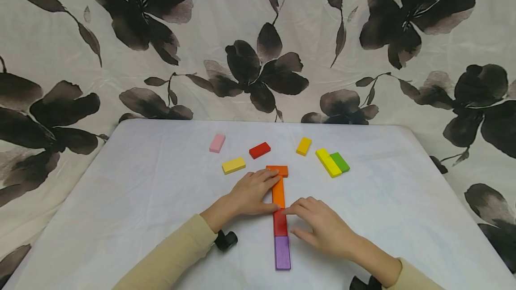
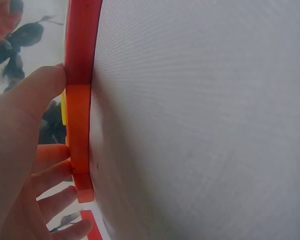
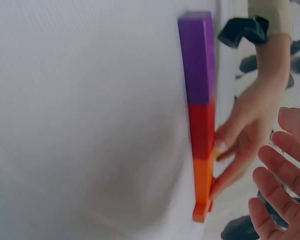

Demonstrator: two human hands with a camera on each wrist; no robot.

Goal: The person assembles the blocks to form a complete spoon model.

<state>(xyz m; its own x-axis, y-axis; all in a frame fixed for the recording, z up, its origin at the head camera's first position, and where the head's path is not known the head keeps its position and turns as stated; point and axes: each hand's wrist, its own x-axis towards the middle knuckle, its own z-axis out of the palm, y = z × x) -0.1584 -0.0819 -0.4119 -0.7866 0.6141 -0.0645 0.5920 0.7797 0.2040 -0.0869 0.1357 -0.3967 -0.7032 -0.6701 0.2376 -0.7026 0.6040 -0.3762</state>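
Row of blocks mid-surface (image 1: pixel 141 209), end to end, near to far: purple block (image 1: pixel 282 253), red block (image 1: pixel 280 225), orange block (image 1: pixel 278 194), then crosswise orange block (image 1: pixel 282 170) at far end. Left hand (image 1: pixel 247 194) at row's left side: fingers spread, thumb touching by red/orange joint, fingertips at crosswise block. Right hand (image 1: pixel 324 227) right of red block: fingers apart, gripping nothing; index contact unclear. Far left: pink block (image 1: pixel 217 143). Far right: long yellow block (image 1: pixel 328 163) touching green block (image 1: pixel 340 162).
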